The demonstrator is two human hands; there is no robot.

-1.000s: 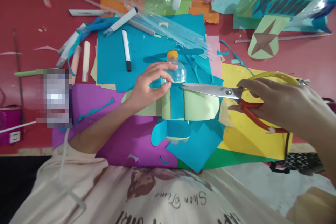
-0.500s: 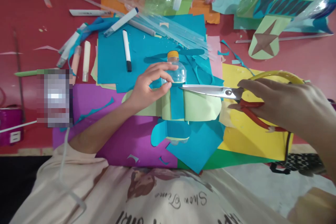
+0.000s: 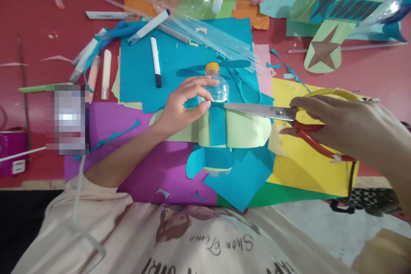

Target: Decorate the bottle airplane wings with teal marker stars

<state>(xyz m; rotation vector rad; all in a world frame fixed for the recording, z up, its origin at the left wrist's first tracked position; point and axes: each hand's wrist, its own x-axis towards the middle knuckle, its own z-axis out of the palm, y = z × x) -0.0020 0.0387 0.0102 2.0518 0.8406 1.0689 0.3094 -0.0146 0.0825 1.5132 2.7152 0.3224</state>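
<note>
A clear plastic bottle (image 3: pixel 219 90) with an orange cap (image 3: pixel 212 67) lies in the middle, dressed as a plane with light green paper wings (image 3: pixel 248 127) and a blue paper tail (image 3: pixel 218 158). Down its body runs a blue paper strip (image 3: pixel 217 126). My left hand (image 3: pixel 186 102) pinches the strip's upper end between thumb and forefinger, against the bottle. With red and yellow handles gripped in my right hand (image 3: pixel 343 122), the scissors (image 3: pixel 260 110) point left. Their blade tips meet the strip's right edge near my left fingertips.
Markers (image 3: pixel 156 62) and blue paper sheets (image 3: pixel 135 72) lie beyond the bottle. Purple paper (image 3: pixel 154 167) is under my left arm, yellow paper (image 3: pixel 314 175) under my right hand. A second paper plane (image 3: pixel 324 47) stands at the back right; a pixelated device (image 3: pixel 71 120) sits left.
The scissor blades look closer together, and the handles have shifted slightly. My left hand keeps its pinch on the blue paper strip, almost unmoved.
</note>
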